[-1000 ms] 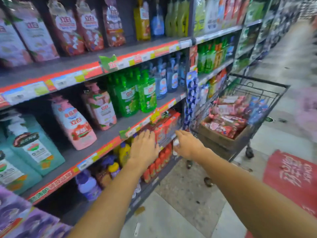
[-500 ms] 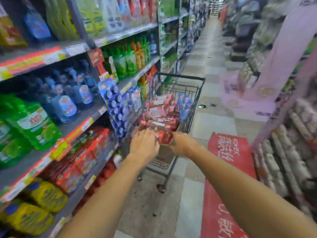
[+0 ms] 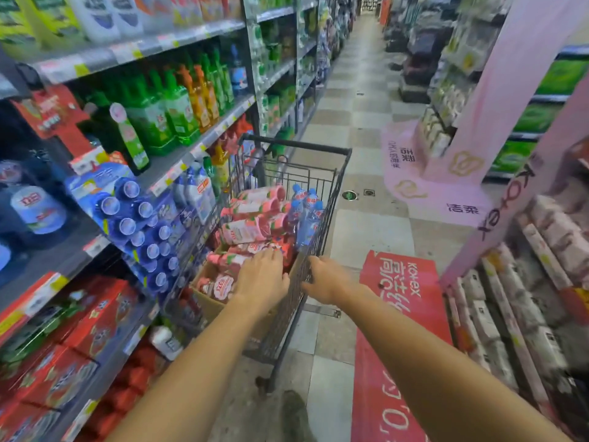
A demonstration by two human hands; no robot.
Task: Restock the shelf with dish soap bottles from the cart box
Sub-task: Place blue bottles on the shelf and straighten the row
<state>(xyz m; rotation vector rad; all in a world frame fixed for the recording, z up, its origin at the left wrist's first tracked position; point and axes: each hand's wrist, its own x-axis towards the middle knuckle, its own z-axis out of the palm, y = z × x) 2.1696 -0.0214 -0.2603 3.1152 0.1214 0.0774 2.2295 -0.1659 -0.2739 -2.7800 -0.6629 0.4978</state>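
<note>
A dark wire cart (image 3: 331, 193) stands in the aisle against the left shelving. A cardboard box (image 3: 207, 299) in it holds several pink dish soap bottles (image 3: 245, 231) lying on their sides, with blue-capped bottles (image 3: 306, 215) beside them. My left hand (image 3: 263, 279) reaches into the box, fingers spread flat over the pink bottles. My right hand (image 3: 330, 279) hovers at the cart's near right rim, fingers loosely bent, holding nothing. Green and orange dish soap bottles (image 3: 178, 106) fill the shelf (image 3: 204, 145) to the left.
Blue hanging packs (image 3: 137, 224) jut from the shelf post beside the cart. Red boxes (image 3: 79, 339) fill the lower left shelves. A red Kotex floor mat (image 3: 395, 330) lies on the right, beside a pink display stand (image 3: 497, 122) and stacked paper goods (image 3: 522, 314).
My view swung right from the shelf to the cart. Both hands moved from the lower shelf edge to the cart, the left now over the bottles in the box.
</note>
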